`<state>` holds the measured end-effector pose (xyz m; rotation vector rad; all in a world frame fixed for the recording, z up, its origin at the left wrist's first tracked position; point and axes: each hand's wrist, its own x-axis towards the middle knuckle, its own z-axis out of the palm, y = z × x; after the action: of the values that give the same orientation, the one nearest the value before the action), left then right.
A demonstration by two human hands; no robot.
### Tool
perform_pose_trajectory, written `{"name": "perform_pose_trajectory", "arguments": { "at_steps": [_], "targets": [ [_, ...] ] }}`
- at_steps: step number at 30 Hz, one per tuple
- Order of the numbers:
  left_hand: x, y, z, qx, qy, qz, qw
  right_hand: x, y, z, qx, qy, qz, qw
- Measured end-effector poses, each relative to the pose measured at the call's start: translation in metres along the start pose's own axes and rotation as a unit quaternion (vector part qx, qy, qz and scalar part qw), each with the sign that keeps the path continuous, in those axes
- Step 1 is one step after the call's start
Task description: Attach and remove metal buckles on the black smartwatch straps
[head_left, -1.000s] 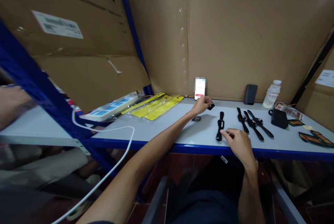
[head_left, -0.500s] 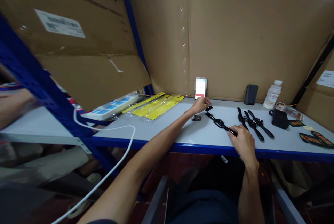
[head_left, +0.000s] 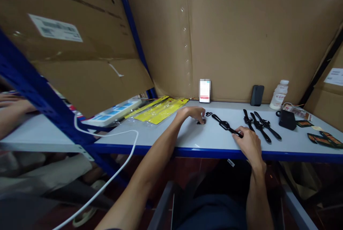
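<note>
A black spokeshave (head_left: 224, 125) lies slantwise on the grey table. My right hand (head_left: 249, 143) is closed round its near handle, thumb and fingers pinching the end. Left of the tool, my left hand (head_left: 195, 113) bends its fingers down onto a small dark metal piece (head_left: 199, 122), partly hidden under the fingertips. Another small black part (head_left: 208, 114) rests between that hand and the spokeshave's far end. To the right of the held tool, several more black spokeshaves (head_left: 259, 127) lie side by side, apart from my hands.
Yellow packaging sleeves (head_left: 160, 111) and a white power strip (head_left: 114, 112) lie at the left. A lit phone (head_left: 205, 91) leans on the cardboard wall (head_left: 227, 37). Rightward stand a dark phone (head_left: 257, 95), bottle (head_left: 279, 96) and black case (head_left: 286, 119). Another person's hand (head_left: 16, 106) shows far left.
My left hand has moved left and nearer, leaving the small black part on the table and reaching the metal piece. My right hand keeps its hold on the spokeshave.
</note>
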<state>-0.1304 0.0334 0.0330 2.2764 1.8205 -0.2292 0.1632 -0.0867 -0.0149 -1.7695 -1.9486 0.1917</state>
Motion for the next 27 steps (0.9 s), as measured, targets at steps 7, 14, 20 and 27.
{"name": "perform_pose_trajectory", "arguments": {
  "at_steps": [7, 14, 20, 27],
  "targets": [
    [0.001, 0.003, 0.002, -0.015, 0.003, 0.004, 1.0, -0.001, 0.001, 0.001, 0.006, 0.007, -0.009, 1.0],
    [0.006, 0.003, 0.002, -0.144, 0.054, 0.105, 0.982, 0.001, 0.003, 0.003, 0.0, 0.01, -0.012, 1.0],
    [0.022, 0.032, 0.012, -0.363, 0.16, 0.21, 0.894, 0.002, 0.004, 0.004, -0.003, 0.009, -0.018, 1.0],
    [0.035, 0.079, 0.038, -0.469, 0.139, 0.261, 0.832, 0.001, 0.006, 0.004, -0.004, 0.014, -0.033, 0.999]
  ]
}}
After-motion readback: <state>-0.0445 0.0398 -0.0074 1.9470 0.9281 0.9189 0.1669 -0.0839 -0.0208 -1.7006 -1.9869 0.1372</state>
